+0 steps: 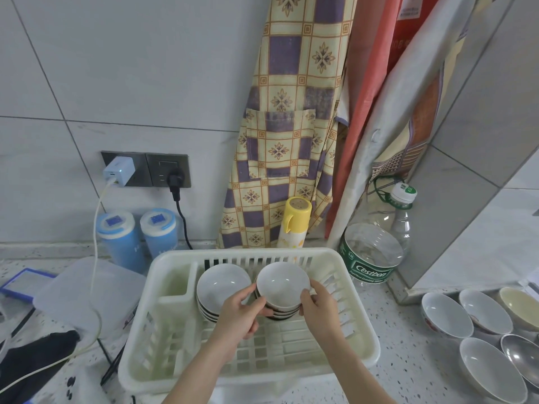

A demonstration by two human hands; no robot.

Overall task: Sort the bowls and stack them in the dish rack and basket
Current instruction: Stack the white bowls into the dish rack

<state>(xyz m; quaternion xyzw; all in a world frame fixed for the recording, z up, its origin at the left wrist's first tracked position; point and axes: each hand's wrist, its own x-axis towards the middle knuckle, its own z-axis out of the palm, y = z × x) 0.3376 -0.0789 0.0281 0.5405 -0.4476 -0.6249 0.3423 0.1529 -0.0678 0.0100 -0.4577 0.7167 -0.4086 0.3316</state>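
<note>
A cream plastic dish rack (361, 339) sits on the speckled counter in front of me. Inside it a stack of white bowls (218, 287) leans at the back left. Beside it stands a second stack of white bowls with dark rims (281, 282). My left hand (240, 314) grips this second stack on its left side and my right hand (319, 307) grips its right side, thumbs on the top bowl's rim. Several loose white bowls (446, 314) and a metal bowl (522, 357) lie on the counter at the far right.
A clear water bottle (372, 255) and a yellow-capped bottle (294, 225) stand behind the rack. Two blue containers (137, 240), a clear lidded box (87, 290) and a white cable (96, 258) are on the left. Aprons (285, 126) hang on the tiled wall.
</note>
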